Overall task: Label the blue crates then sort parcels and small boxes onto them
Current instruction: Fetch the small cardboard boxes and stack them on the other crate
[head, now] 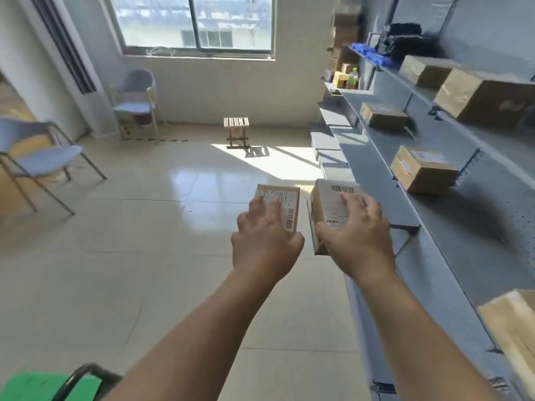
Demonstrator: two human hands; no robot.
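Two bare arms stretched forward over a pale tiled floor (144, 256), each hand carrying a small cardboard box. Left hand (265, 244) clamped over a flat small box (285, 204), fingers spread across its white label, thumb under the near edge, barcode running along the right side. Right hand (357, 238) wrapped around a taller small box (327, 209), fingers over the top label with a barcode at the far edge, thumb low on the near corner. Boxes side by side, close but apart, both held in the air just left of the grey shelving (428, 215). On the shelves to the right, several brown parcels: one with a white label (422, 169) nearest the hands, another (383, 114) further back, two larger ones (480, 96) on the tier above, a pale one (512, 322) at the lower right edge. Blue bins (373, 55) on the top tier far back, possibly the crates, though blurred. Small slatted wooden stool (236, 131) standing in the sun patch under the window (192, 21). Grey chairs at left, one near (43, 157), one by the wall (136, 96). Green surface (31, 386) with a dark curved bar at bottom left.
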